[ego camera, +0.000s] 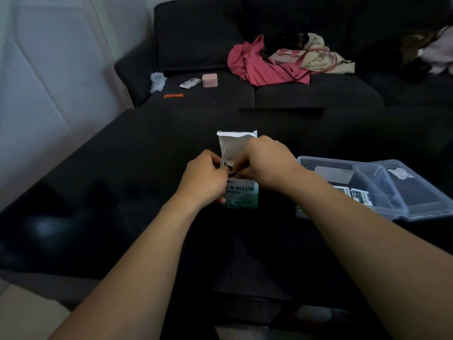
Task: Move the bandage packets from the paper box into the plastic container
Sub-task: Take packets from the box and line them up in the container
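Right hand [267,163] fingers dip into open mouth of bandage box [241,192], grip hidden, cannot tell. Left hand [204,177] clamps box's left edge, flap [235,143] raised at 12 o'clock. Clear plastic container [343,173] at 3 o'clock, apart, on black table [98,192].

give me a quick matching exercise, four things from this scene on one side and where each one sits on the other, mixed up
Things:
1. paper box
2. plastic container
3. pink case
4. red cloth

Places:
A. on the sofa seat, left part, beside a small packet
B. on the dark table, held between both hands
C. on the dark table, right of the hands
D. heaped on the sofa, under a cream bag

Pairs: 1-B, 2-C, 3-A, 4-D
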Tool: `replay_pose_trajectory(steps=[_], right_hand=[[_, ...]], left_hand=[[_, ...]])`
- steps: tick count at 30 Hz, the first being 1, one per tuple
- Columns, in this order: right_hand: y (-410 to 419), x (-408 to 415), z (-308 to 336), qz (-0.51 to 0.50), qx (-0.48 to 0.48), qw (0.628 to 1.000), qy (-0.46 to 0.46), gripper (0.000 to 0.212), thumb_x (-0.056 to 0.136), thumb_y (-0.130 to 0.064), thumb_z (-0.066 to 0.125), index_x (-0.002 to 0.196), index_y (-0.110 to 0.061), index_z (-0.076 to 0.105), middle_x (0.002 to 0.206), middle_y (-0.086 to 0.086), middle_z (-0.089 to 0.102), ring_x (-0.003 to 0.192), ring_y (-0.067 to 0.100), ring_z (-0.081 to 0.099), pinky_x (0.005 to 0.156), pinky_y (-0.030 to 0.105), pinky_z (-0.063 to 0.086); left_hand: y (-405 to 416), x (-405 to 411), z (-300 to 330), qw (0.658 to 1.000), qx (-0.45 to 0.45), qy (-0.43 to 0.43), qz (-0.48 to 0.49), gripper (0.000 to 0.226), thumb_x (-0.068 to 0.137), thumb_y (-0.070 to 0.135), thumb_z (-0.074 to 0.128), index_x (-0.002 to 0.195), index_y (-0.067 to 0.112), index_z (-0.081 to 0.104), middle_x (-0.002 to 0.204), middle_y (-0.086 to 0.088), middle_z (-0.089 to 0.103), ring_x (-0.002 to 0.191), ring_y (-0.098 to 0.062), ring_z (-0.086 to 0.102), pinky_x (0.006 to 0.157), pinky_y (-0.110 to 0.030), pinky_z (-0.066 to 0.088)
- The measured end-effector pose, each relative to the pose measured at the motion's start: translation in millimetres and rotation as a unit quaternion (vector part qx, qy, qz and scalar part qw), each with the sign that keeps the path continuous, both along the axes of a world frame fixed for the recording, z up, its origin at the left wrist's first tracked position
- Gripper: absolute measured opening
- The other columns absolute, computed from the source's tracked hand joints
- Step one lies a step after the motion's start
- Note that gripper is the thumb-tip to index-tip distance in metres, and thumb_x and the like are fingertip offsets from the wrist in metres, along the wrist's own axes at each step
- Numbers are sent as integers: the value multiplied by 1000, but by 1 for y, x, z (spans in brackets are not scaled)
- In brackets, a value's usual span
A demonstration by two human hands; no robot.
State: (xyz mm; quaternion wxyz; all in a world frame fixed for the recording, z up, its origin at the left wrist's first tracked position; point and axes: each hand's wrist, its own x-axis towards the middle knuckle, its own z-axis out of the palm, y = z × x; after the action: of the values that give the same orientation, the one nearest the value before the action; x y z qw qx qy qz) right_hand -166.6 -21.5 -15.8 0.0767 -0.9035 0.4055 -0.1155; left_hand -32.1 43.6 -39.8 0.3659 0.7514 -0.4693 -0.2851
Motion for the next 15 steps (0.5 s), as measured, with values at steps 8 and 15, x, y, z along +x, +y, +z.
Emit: replay_pose_trajectory(steps=[8, 15], right_hand=[[2, -7, 22, -6, -47, 998, -33, 18, 85, -35, 73, 103, -37, 78, 104, 1, 68, 95, 26, 65, 70, 32, 47], [1, -20, 28, -17, -46, 991, -125, 13, 85, -27, 76, 95, -34, 81, 104, -5, 71, 98, 21, 66, 85, 42, 55]], left_hand=[[2, -6, 3, 1000, -22, 16, 17, 40, 104, 53, 38, 106, 18, 58, 84, -11, 69, 70, -27, 72, 63, -48, 64], [3, -8, 6, 1000, -5, -5, 2, 76, 89, 82, 18, 106, 22, 62, 92, -5, 70, 73, -24, 72, 54, -38, 62]])
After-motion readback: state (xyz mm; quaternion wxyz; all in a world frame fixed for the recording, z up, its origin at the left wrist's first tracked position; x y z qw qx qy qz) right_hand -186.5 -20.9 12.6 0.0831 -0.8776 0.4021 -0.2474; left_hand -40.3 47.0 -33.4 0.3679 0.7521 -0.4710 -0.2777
